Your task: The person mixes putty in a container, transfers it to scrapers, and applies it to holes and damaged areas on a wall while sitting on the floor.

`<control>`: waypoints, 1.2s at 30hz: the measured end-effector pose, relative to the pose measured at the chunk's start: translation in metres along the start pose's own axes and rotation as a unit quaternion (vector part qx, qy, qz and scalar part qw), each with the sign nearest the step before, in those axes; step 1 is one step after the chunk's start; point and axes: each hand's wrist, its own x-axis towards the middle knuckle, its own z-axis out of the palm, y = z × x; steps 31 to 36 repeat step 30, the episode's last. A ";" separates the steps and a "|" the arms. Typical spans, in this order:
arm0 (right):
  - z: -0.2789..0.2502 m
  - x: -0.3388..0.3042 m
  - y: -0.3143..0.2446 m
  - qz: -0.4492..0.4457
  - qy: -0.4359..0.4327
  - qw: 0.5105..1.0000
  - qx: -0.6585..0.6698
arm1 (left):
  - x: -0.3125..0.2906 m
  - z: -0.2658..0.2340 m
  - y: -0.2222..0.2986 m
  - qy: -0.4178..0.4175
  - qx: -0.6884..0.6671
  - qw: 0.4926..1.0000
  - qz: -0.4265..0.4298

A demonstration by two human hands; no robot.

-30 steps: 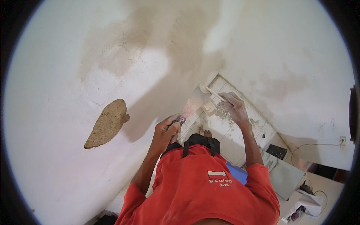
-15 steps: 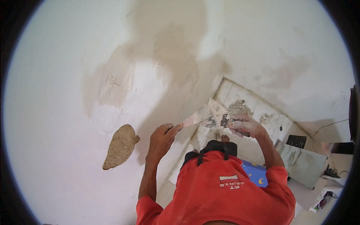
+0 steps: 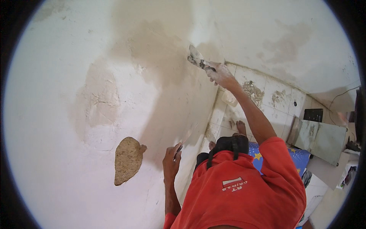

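My right hand (image 3: 222,76) is raised and shut on the handle of a putty knife (image 3: 196,58). Its smeared blade lies against the white plastered wall (image 3: 68,68), at the edge of a damp tan patch (image 3: 160,49). My left hand (image 3: 172,160) hangs lower, close to the wall, and grips a second, narrow putty knife (image 3: 187,137) with its blade pointing up and to the right. To the left of that hand is a brown hole of bare masonry (image 3: 127,159) in the plaster.
Below me is a white tiled floor (image 3: 276,93) spotted with plaster, with my bare feet (image 3: 240,126) on it. A grey board (image 3: 318,137) lies at the right, beside a dark box (image 3: 313,114). A rough, raised patch of plaster (image 3: 100,100) sits left of centre.
My right hand has risen from down by the floor up to the wall with its putty knife. My left hand has stayed low near the wall. The view has tilted upward.
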 end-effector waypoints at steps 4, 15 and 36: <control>0.016 0.015 0.009 -0.117 0.072 0.986 -0.098 | -0.014 0.000 -0.012 -0.001 -0.016 1.000 -0.019; 0.030 -0.001 -0.045 -0.075 0.026 0.992 -0.093 | -0.035 0.013 -0.019 0.004 -0.096 0.993 -0.070; 0.152 -0.053 -0.006 -0.157 0.091 0.953 -0.245 | -0.042 0.022 -0.024 -0.018 -0.064 0.996 -0.061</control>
